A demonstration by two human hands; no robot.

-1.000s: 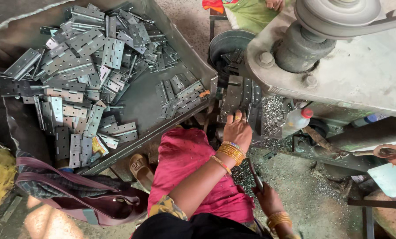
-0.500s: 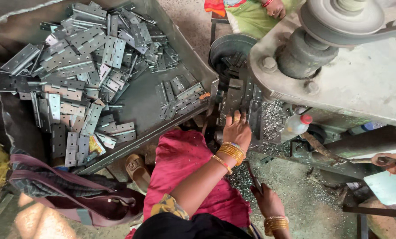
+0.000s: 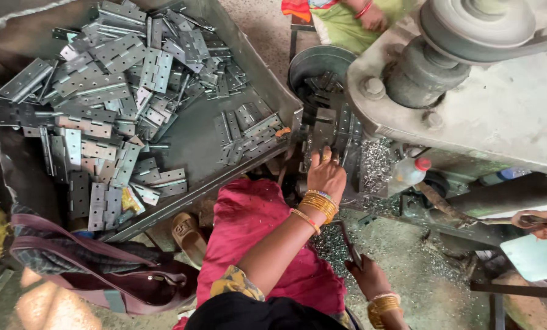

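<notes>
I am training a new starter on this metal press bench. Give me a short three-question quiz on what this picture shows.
1. True or false: the left hand rests on the machine's work area, not in the tray.
2. What fills the tray? A) flat metal hinges B) coiled springs C) plastic caps
3. What does the right hand have in its grip?

Key
1. True.
2. A: hinges lie heaped at its left, with a few more near the machine.
3. A thin dark flat piece, held low beside the lap; its kind cannot be told.

Grey metal hinge (image 3: pixel 322 135) lies flat in the press, under fingertips.
</notes>
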